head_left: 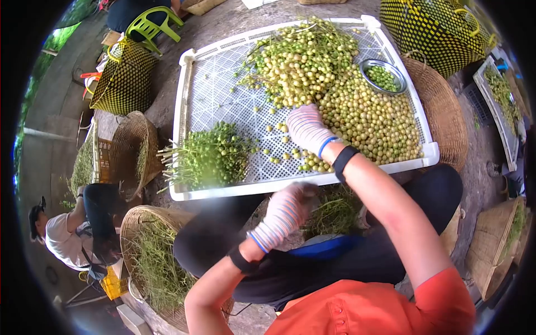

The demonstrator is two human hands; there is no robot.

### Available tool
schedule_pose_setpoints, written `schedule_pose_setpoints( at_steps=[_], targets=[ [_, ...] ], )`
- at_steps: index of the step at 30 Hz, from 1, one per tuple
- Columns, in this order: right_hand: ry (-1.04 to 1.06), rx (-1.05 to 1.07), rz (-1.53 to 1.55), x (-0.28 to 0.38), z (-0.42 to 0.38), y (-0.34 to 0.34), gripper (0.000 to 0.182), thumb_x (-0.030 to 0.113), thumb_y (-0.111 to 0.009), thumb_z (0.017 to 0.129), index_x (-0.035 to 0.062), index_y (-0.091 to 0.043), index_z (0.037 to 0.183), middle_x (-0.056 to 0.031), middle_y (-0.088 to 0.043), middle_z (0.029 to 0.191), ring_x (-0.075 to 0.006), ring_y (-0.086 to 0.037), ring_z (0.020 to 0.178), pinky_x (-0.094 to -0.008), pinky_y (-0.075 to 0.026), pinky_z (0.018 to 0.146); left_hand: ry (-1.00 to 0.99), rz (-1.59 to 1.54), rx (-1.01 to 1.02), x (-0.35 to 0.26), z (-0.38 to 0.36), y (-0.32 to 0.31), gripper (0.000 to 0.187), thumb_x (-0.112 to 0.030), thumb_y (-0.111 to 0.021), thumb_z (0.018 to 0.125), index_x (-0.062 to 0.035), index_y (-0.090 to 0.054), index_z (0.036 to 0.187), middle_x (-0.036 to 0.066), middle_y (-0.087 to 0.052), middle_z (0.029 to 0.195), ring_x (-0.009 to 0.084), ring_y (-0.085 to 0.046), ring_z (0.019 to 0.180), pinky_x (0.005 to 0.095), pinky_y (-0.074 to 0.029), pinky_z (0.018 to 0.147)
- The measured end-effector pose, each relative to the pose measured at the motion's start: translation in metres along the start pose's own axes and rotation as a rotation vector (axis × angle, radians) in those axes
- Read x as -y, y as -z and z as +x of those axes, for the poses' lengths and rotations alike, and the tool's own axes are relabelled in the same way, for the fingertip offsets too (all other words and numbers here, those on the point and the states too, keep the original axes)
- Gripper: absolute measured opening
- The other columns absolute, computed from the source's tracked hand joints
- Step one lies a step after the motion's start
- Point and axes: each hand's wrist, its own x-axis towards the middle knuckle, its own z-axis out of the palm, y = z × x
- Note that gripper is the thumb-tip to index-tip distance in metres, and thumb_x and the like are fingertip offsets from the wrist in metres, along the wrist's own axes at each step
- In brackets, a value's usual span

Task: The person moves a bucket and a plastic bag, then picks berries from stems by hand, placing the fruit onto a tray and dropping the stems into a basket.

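Note:
My right hand [309,129], in a striped knit glove, reaches over the white slatted tray [215,109]. Its fingers curl down at the lower edge of a heap of stemmed round fruits [296,64]; whatever they hold is hidden. Loose yellow-green fruits [368,123] spread out just to its right. My left hand [283,215], gloved the same way, hangs in front of the tray's near edge, above bare green stems [332,215] between my knees. Motion smears its fingers. A leafy bundle of green fruits on stems [215,153] lies at the tray's left front.
A metal bowl of green fruits [383,76] sits on the tray's right side. Left of my knee stands a wicker basket of stems [156,262]. Black-and-yellow woven baskets [125,75] and a green chair [149,25] are farther off. Another person [70,237] sits at the left.

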Motion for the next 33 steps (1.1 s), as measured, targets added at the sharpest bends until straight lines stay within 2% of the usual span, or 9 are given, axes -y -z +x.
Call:
schedule_pose_setpoints(
  at_steps=[4,6,8,10,17,21,24,30,33],
  targets=[
    [0.013,-0.017,-0.021,-0.012,-0.006,0.003,0.02,0.014,-0.053,0.08,0.0092,-0.073,0.084,-0.0099,-0.07,0.082,-0.0261,-0.067,0.077,-0.0405,-0.048,0.067,0.293,-0.48,-0.22,-0.026,0.02,0.044,0.024,-0.011,-0.054,0.09,-0.0026,-0.059,0.113,0.008,-0.066,0.09,0.0134,-0.062,0.068,0.0261,-0.052,0.06],
    [-0.118,0.247,0.48,-0.025,-0.016,0.022,0.017,0.017,-0.059,0.078,0.0097,-0.073,0.083,-0.0103,-0.07,0.079,-0.0242,-0.067,0.075,-0.0376,-0.05,0.069,0.238,-0.693,-0.316,-0.02,0.032,0.055,0.025,-0.011,-0.053,0.091,-0.0017,-0.057,0.114,0.01,-0.067,0.093,0.0166,-0.064,0.071,0.0283,-0.052,0.06],
    [-0.069,0.093,1.373,-0.046,-0.022,-0.003,0.015,0.014,-0.073,0.072,0.0081,-0.072,0.086,-0.0054,-0.07,0.079,-0.0115,-0.063,0.074,-0.0293,-0.051,0.071,0.269,-0.917,-0.302,-0.019,0.044,0.06,0.025,-0.015,-0.054,0.093,-0.0017,-0.056,0.114,0.01,-0.065,0.099,0.0212,-0.066,0.079,0.0291,-0.053,0.062],
    [0.131,-0.038,1.595,-0.054,-0.049,0.011,0.013,0.007,-0.071,0.076,0.006,-0.071,0.089,-0.0027,-0.069,0.081,-0.0107,-0.062,0.074,-0.0265,-0.051,0.073,0.157,-1.252,-0.126,-0.015,0.056,0.056,0.03,-0.023,-0.059,0.092,-0.0032,-0.056,0.115,0.009,-0.065,0.101,0.0207,-0.065,0.082,0.0277,-0.052,0.063],
    [-0.037,-0.102,1.064,-0.067,-0.113,0.039,0.019,0.016,-0.072,0.071,0.0039,-0.068,0.085,-0.0089,-0.068,0.074,-0.0147,-0.063,0.066,-0.0289,-0.051,0.065,0.195,-1.296,0.217,-0.033,0.084,0.016,0.035,-0.033,-0.067,0.085,-0.0056,-0.061,0.106,0.002,-0.065,0.086,0.0109,-0.059,0.074,0.022,-0.046,0.058],
    [0.023,-0.395,0.745,-0.09,-0.139,0.054,0.009,0.013,-0.066,0.072,0.0062,-0.067,0.077,-0.0135,-0.063,0.069,-0.0317,-0.062,0.066,-0.0385,-0.05,0.062,0.333,-1.363,0.352,-0.058,0.099,0.003,0.031,-0.037,-0.07,0.082,-0.0085,-0.063,0.093,0.003,-0.066,0.08,0.0105,-0.058,0.064,0.0197,-0.044,0.05],
    [-0.138,-0.505,0.453,-0.108,-0.158,0.077,0.006,0.012,-0.064,0.071,0.0072,-0.065,0.074,-0.0126,-0.062,0.068,-0.0337,-0.061,0.067,-0.0415,-0.05,0.063,0.194,-1.177,0.412,-0.095,0.135,0.004,0.029,-0.032,-0.065,0.087,-0.0042,-0.063,0.091,0.004,-0.065,0.078,0.0125,-0.058,0.064,0.0231,-0.045,0.053],
    [-0.047,0.089,0.471,-0.111,-0.188,0.055,0.025,0.032,-0.063,0.082,0.0101,-0.066,0.071,-0.012,-0.062,0.068,-0.0317,-0.061,0.065,-0.0415,-0.048,0.061,0.04,-0.713,0.078,-0.155,0.234,-0.008,0.036,-0.03,-0.066,0.086,0.0018,-0.062,0.103,0.008,-0.065,0.085,0.0139,-0.06,0.07,0.0258,-0.049,0.063],
    [0.026,0.094,0.503,-0.1,-0.185,0.058,0.032,0.036,-0.059,0.084,0.0092,-0.065,0.068,-0.0122,-0.063,0.066,-0.0323,-0.062,0.066,-0.0425,-0.049,0.063,-0.301,0.035,-0.558,-0.128,0.296,-0.004,0.05,-0.025,-0.074,0.078,0.0033,-0.057,0.116,0.016,-0.066,0.1,0.0221,-0.065,0.081,0.0313,-0.051,0.076]
  ],
)
